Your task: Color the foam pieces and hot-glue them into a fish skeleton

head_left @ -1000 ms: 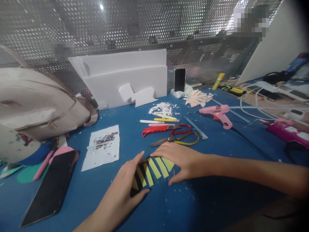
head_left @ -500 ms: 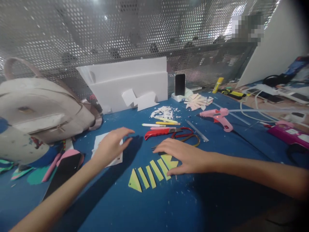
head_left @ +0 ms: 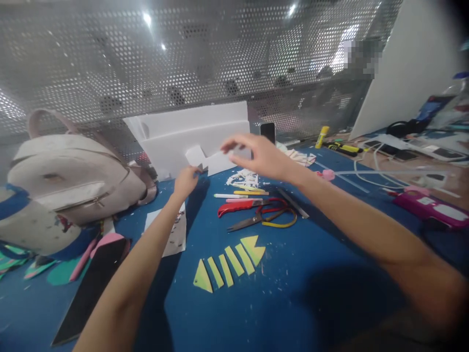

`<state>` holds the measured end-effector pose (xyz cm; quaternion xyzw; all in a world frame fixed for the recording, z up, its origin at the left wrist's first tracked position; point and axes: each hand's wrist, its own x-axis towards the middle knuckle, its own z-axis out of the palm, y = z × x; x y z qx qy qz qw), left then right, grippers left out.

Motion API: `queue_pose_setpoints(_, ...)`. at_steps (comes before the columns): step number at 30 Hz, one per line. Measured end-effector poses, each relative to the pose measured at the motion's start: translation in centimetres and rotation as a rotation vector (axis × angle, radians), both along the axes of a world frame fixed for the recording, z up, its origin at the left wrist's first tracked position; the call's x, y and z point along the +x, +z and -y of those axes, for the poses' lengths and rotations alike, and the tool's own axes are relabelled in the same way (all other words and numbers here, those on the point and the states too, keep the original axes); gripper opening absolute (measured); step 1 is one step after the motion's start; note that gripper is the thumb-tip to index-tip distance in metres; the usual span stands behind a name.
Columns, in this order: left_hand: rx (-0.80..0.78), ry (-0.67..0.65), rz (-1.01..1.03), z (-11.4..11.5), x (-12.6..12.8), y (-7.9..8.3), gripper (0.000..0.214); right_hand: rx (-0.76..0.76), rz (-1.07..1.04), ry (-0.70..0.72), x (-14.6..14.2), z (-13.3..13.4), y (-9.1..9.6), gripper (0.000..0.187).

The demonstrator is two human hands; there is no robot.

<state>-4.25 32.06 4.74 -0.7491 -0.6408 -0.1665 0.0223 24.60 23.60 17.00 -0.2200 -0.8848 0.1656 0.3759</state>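
Left forearm (head_left: 144,259), right forearm (head_left: 340,215) bare, slim; right fingers (head_left: 240,140) bare.

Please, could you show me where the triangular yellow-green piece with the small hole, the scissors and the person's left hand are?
Triangular yellow-green piece (head_left: 204,278): head view, middle of its flat face.
Scissors (head_left: 257,219): head view, metal near the pivot.
Left hand (head_left: 186,181): head view, back of the hand.

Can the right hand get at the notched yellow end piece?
Probably yes: the right hand looks empty and the notched end piece lies uncovered. The scissors lie between, but seem low enough to pass over.
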Motion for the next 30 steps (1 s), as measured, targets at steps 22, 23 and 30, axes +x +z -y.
queue_pose_setpoints(22, -0.178, -0.197, -0.337, -4.2, 0.5, 1.2, 0.035, -0.156, -0.420, 0.033, -4.9, -7.5, 0.9, 0.014)
queue_pose_setpoints(23, -0.182, -0.205, -0.347, -4.2, 0.5, 1.1, 0.035, -0.157, -0.417, 0.031, -4.9, -7.4, 0.9, 0.014)
queue_pose_setpoints(30, -0.180, -0.245, -0.365, -4.1, 0.4, 0.9, 0.035, -0.146, -0.404, 0.029, -5.2, -7.7, 0.6, 0.015)
